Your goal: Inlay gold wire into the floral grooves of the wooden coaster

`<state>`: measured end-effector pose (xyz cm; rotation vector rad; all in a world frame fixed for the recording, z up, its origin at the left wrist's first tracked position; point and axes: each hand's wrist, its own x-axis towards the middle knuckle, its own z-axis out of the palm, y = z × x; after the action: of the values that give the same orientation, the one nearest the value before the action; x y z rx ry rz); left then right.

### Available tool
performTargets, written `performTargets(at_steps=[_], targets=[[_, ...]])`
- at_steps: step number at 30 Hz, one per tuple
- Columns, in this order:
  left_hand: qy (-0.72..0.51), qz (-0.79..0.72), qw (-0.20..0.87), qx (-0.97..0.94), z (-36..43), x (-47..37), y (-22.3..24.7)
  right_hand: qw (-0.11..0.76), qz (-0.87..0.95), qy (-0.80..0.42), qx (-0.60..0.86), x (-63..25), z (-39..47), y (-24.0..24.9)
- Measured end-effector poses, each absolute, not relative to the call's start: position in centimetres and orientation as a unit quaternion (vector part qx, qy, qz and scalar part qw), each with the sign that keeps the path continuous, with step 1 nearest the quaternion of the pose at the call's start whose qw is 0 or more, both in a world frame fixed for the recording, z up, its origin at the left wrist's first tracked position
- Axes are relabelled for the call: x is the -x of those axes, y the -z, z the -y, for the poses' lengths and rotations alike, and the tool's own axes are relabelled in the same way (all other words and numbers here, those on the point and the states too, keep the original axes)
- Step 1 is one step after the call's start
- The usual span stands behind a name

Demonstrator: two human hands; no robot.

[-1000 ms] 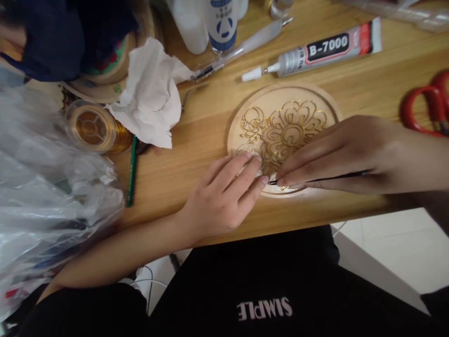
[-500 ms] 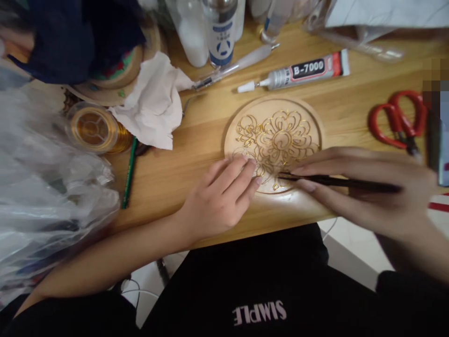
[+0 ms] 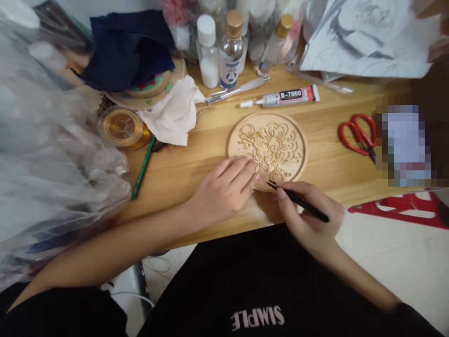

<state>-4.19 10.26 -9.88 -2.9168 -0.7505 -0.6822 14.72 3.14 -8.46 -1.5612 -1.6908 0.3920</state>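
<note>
A round wooden plate (image 3: 300, 161) with a raised rim lies on the table, its face bearing a flower pattern outlined in gold wire (image 3: 275, 140). My left hand (image 3: 224, 187) rests with fingers outstretched over the plate's lower left, covering part of the pattern. Black tweezers (image 3: 310, 208) are pinched between the thumb and fingers of my right hand (image 3: 312, 213). Their tips are apart, over the plate's lower edge close to my left fingertips. Whether anything sits between the tips is too small to tell.
Beyond the plate lie a B-7000 glue tube (image 3: 280, 97), a pen-like tool (image 3: 238, 90) and small bottles (image 3: 231, 51). Red-handled scissors (image 3: 358, 135) are at right. A gold wire spool (image 3: 122, 127), crumpled tissue (image 3: 173, 114), a green pencil (image 3: 143, 168) and plastic bags (image 3: 59, 164) occupy the left.
My right hand with the tweezers has shifted left and down, to the plate's lower edge. My left hand stays on the plate. The camera view has tilted and pulled back.
</note>
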Motion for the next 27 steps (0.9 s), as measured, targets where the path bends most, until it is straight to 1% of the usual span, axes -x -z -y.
performTargets(at_steps=[5,10,18,27], targets=[[0.217,0.241,0.05,0.945,-10.2,4.1,9.7,0.375,0.698,-0.118,0.599,-14.0,-3.2,8.4],[0.236,0.251,0.06,0.937,-10.1,4.0,10.0,0.363,0.707,-0.118,0.596,-13.6,-3.4,8.6],[0.216,0.247,0.07,0.942,-10.1,4.0,9.8,0.34,0.736,-0.119,0.573,-13.9,-3.7,8.5],[0.212,0.244,0.074,0.943,-10.2,4.0,9.7,0.292,0.763,-0.147,0.557,-14.1,-3.9,7.4]])
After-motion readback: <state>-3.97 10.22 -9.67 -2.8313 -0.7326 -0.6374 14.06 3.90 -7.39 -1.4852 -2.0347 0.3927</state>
